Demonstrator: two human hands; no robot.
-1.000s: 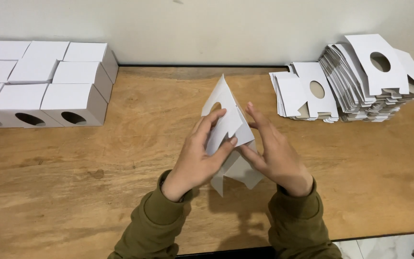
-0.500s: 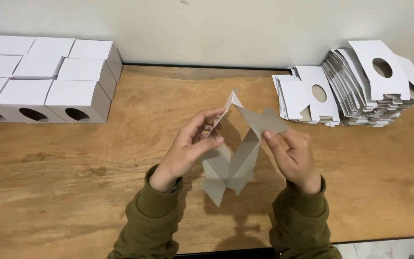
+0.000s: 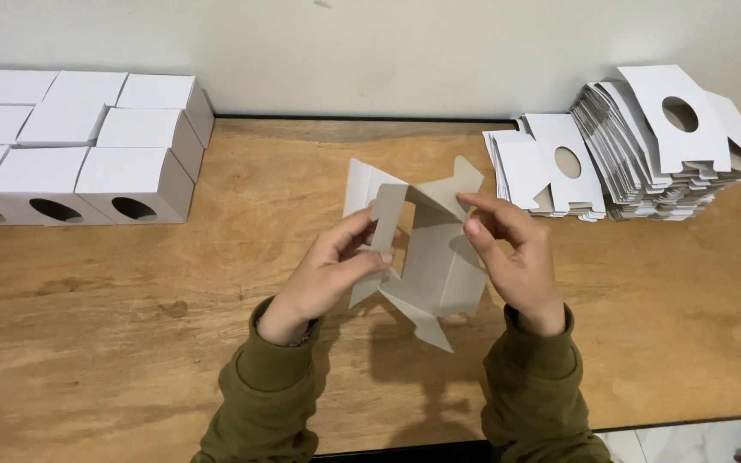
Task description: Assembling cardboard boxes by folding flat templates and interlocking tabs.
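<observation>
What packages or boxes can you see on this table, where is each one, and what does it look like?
Half-opened carton blank: table centre, held between left hand and right hand; grey inside, white flaps.
Folded boxes: far left against the wall, white cubes in rows, front ones with oval openings.
Flat blanks stack: far right, white die-cut sheets with round holes, fanned in two piles.
No labels, signs or screens.

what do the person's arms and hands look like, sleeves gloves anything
Both hands, left hand and right hand, are bare: no gloves, and no rings or watch that can be seen. Both arms wear long olive-green sleeves of soft fabric with ribbed cuffs at the wrists.
</observation>
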